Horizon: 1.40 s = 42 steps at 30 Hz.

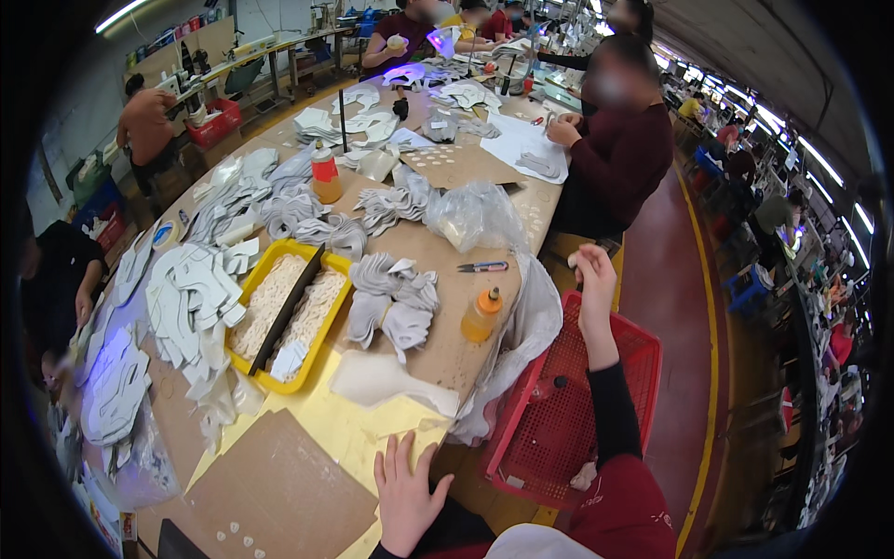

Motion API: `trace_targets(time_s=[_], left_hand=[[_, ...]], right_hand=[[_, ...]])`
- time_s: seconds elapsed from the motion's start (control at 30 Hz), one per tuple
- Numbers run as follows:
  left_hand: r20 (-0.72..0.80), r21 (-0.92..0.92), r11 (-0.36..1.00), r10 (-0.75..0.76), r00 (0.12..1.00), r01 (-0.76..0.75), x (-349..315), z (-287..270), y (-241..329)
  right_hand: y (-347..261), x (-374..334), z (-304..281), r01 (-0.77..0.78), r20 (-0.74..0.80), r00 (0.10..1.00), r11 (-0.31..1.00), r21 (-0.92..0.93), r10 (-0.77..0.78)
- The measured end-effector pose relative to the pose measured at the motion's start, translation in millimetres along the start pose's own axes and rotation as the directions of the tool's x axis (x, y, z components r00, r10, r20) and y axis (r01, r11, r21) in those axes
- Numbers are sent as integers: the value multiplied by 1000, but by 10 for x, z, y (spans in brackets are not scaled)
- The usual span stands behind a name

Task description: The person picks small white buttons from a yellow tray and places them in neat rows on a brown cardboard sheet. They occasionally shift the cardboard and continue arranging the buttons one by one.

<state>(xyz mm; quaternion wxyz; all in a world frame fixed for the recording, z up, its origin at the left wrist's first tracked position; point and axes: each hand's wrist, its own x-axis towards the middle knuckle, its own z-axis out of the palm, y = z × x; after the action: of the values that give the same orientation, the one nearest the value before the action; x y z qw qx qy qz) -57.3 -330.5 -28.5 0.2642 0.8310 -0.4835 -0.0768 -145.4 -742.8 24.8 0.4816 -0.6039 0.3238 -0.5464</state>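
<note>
My left hand [408,496] lies with fingers spread on the yellow sheet [346,396], beside a brown board [279,484]. Several small pale pieces [235,529] dot the board's near edge. Raised above a red plastic basket [647,373], my right hand [596,291] is closed, with a small pale piece [572,261] at its fingertips; its exact kind is too small to tell. A yellow tray [343,321] with a dark divider holds many cream pieces. Between tray and left hand rests a pale cut panel [386,380].
Bundles of grey cut parts [396,298] and stacked pale panels [191,293] crowd the table. An orange bottle [482,315], a pen-like tool [482,266] and a plastic bag [480,212] sit toward the right edge. A co-worker in dark red [624,154] sits beyond the basket.
</note>
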Motion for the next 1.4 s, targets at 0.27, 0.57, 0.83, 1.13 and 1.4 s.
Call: trace_targets(time_s=[0.27,0.57,0.83,1.13,1.4], left_hand=[[40,237,970,-58,997,47,188,98,-10],[3,234,969,-88,996,85,335,205,-47],[18,210,974,-96,995,90,371,280,-76],[14,219,972,-85,996,80,355,282,-75],[13,231,971,-72,997,67,312,261,-59]], right_hand=[[1372,1943,496,109,32,993,793,-599,-112],[2134,2566,1087,211,199,977,530,-821,-81],[2388,2694,973,362,311,930,331,-872,-197],[2127,2795,956,371,370,927,328,-869,-68],[1931,2721,954,348,299,934,306,-886,-197]])
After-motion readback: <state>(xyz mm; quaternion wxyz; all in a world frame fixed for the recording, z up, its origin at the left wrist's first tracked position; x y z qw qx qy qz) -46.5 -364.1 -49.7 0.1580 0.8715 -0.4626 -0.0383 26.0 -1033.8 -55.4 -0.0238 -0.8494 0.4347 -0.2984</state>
